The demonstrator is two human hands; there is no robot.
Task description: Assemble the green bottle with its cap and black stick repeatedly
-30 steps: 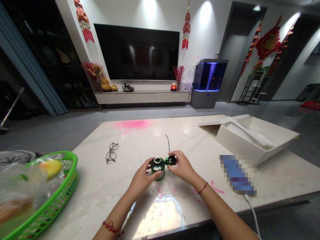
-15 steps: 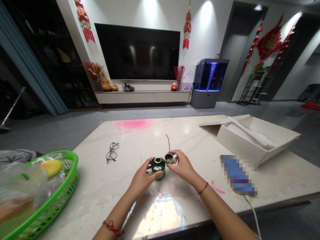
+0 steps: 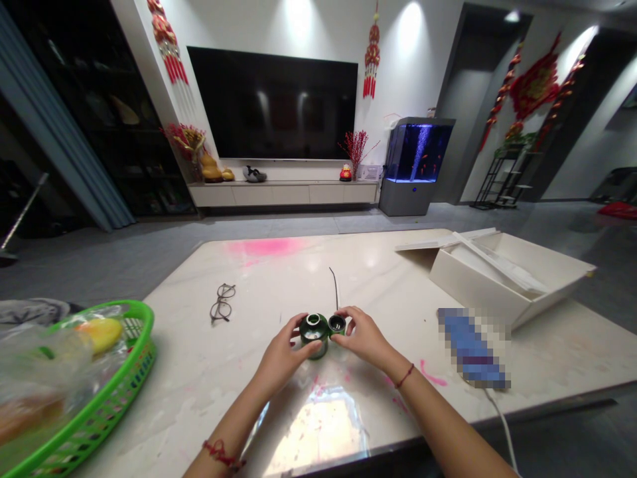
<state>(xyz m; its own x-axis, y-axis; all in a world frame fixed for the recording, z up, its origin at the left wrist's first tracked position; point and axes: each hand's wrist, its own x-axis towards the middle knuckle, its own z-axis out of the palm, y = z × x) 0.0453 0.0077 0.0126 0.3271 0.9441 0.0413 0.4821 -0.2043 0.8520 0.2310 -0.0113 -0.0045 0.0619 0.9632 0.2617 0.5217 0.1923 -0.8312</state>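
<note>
On the near middle of the table, a small dark-green glass bottle point(image 3: 313, 337) stands upright, its round mouth uncovered and pale-rimmed. My left hand point(image 3: 283, 353) wraps around its left side, thumb in front. Close against the bottle's right side is a small round green cap point(image 3: 337, 325), hollow dark side up. The fingers and thumb of my right hand point(image 3: 367, 340) pinch that cap. Just behind the cap lies a thin, black, slightly bent strip point(image 3: 335, 287); what it is exactly I cannot tell.
Folded eyeglasses point(image 3: 221, 304) lie left of my hands. A green plastic basket point(image 3: 142, 362) with bagged items fills the left edge. At right are an open white box point(image 3: 497, 295) and a blurred blue object point(image 3: 472, 348) with a white cable point(image 3: 505, 421). Pink stains mark the table point(image 3: 378, 259).
The right hand and the cap have shifted slightly toward me, lower in view. The left hand and the bottle stay nearly in place.
</note>
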